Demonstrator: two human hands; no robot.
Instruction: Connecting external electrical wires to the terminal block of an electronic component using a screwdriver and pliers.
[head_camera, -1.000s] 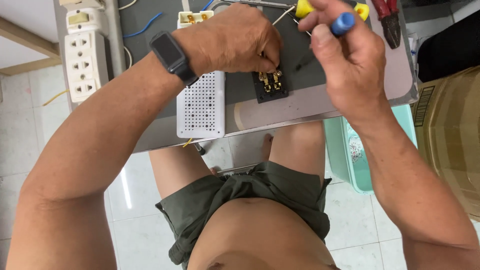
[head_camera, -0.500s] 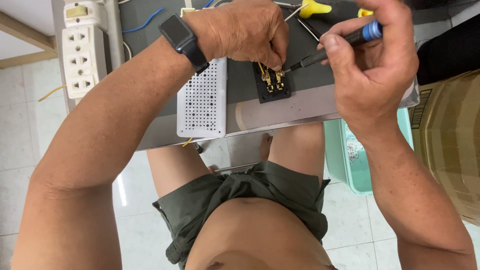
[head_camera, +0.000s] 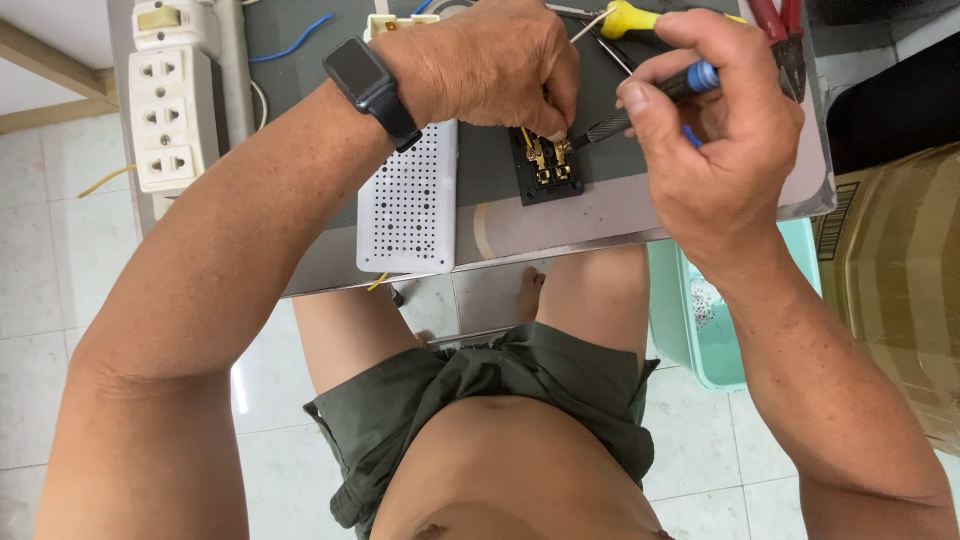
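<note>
Black socket part (head_camera: 546, 170) lies on the table (head_camera: 640, 205); left hand (head_camera: 490, 65) pinches its yellow wire (head_camera: 526, 137), right hand (head_camera: 725, 120) grips a screwdriver (head_camera: 640, 105); teal bin (head_camera: 700, 330) contents unclear.

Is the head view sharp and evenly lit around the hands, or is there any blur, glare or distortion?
Head view: the left hand, right hand and screwdriver are sharp, with no motion blur; soft, even light, only faint shadow under the fingers on the black socket part; mild glare on the floor tiles; wide-angle lens enlarges the forearms near the frame edges.
</note>
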